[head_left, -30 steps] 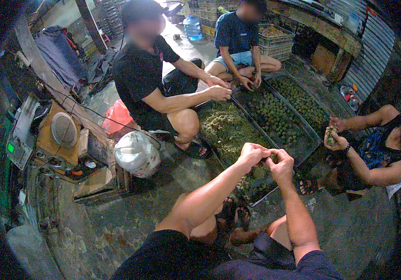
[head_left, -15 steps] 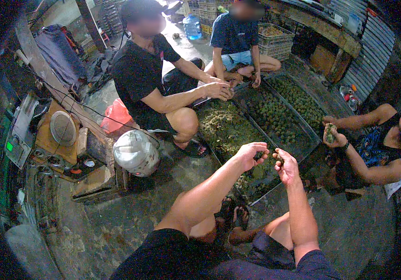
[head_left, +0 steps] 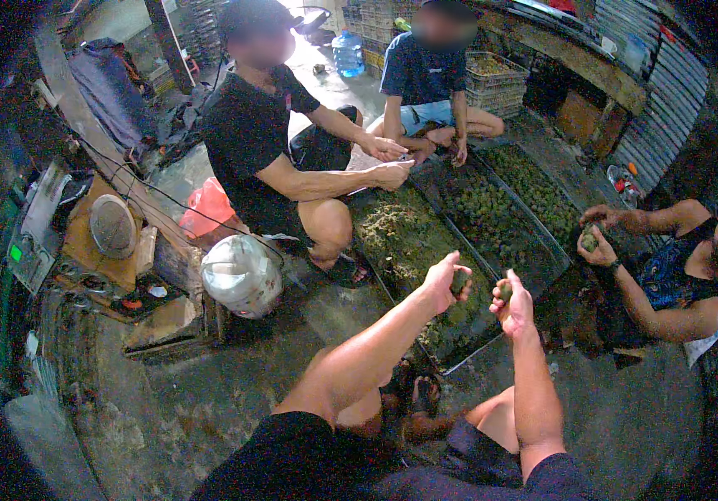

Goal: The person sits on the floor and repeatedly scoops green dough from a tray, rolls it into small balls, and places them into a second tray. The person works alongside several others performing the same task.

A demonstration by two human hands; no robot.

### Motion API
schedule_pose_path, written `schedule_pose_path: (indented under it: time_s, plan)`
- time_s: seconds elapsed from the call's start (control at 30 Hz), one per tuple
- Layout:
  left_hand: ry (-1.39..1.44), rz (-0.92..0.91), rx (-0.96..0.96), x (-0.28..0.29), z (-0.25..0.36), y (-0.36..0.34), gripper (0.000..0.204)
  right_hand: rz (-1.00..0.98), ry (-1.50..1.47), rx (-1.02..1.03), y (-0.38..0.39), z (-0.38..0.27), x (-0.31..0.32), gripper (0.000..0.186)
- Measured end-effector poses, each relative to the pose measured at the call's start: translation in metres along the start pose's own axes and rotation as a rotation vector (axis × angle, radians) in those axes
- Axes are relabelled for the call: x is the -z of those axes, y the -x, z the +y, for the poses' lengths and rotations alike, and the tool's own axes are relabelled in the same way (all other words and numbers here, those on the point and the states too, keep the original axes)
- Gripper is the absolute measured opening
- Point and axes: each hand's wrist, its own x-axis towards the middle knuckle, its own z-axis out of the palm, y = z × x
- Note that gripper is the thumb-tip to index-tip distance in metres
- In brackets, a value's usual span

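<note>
My left hand [head_left: 442, 282] is closed around a small dark green ball [head_left: 461, 281] of doughy-looking material, partly hidden by the fingers. Close by on the right, my right hand [head_left: 513, 309] grips another greenish lump [head_left: 505, 292] with its thumb pointing up. The two hands are apart, above the near end of a long tray [head_left: 467, 364] heaped with crumbly green-brown mixture [head_left: 396, 225]. Beyond it, a second tray [head_left: 534, 281] contains many rounded green balls [head_left: 484, 204], and a third holds more balls [head_left: 534, 179].
A co-worker [head_left: 250, 142] squats at the left of the trays, another [head_left: 426, 75] sits at the far end, and a third person [head_left: 668, 275] works at the right with a green ball. A silvery helmet [head_left: 242, 275], a red bag [head_left: 209, 206] and stacked crates [head_left: 492, 83] stand around.
My hands have moved slightly, with thumbs raised higher, and still hold the lumps. The left co-worker's hands have drawn apart; the right-hand person has brought both hands together around a ball.
</note>
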Motion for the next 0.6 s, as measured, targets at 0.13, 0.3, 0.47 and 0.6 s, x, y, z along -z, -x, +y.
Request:
schedule_pose_path:
  time_s: [0.13, 0.3, 0.47, 0.6]
  plan:
    - [-0.086, -0.159, -0.01, 0.028, -0.003, -0.026, 0.036, -0.116, -0.062, -0.038, -0.006, -0.006, 0.015, 0.031]
    - [0.08, -0.198, 0.084, 0.004, 0.007, -0.003, 0.043, -0.058, -0.08, -0.137, -0.001, -0.018, 0.013, 0.042]
    - [-0.002, -0.189, 0.035, 0.014, 0.008, -0.003, 0.05, -0.04, 0.087, 0.026, 0.008, -0.011, -0.004, 0.06]
    - [-0.045, -0.198, -0.06, 0.01, 0.008, -0.001, 0.049, -0.126, 0.076, 0.031, 0.006, -0.01, -0.002, 0.049]
